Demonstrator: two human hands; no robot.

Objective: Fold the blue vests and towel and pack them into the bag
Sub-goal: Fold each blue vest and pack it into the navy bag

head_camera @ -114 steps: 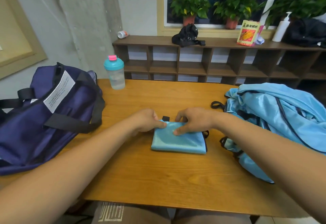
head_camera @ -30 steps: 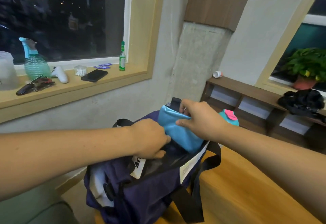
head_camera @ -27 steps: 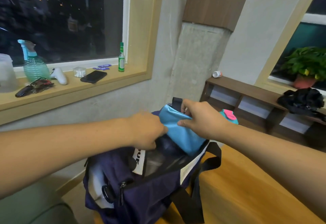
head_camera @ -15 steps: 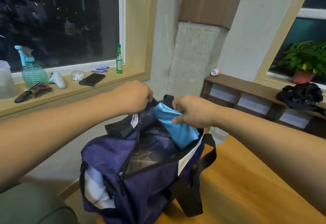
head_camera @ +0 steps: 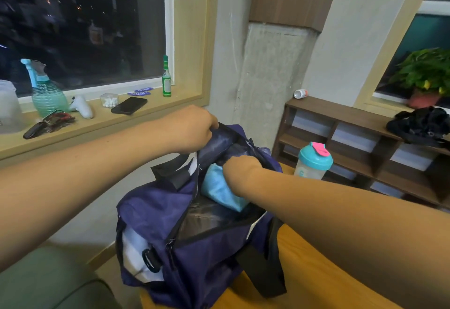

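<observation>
With the left hand [head_camera: 192, 128], clenches the raised upper edge of the dark navy fabric duffel bag [head_camera: 194, 247] and holds its mouth open. With the right hand [head_camera: 237, 166], reaches down into that opening, touching the folded light-blue fabric vest [head_camera: 219, 189] lying half inside the bag; cannot tell the grip, fingers hidden behind the bag's rim. Has the bag standing at the edge of the wooden tabletop [head_camera: 316, 272], near a clear shaker bottle with a teal lid [head_camera: 313, 160].

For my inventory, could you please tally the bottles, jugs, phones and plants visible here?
Bottles: 4 (spray bottle, green bottle, shaker, tipped bottle)
Jugs: 1
Phones: 1
Plants: 1
Total: 7
</observation>
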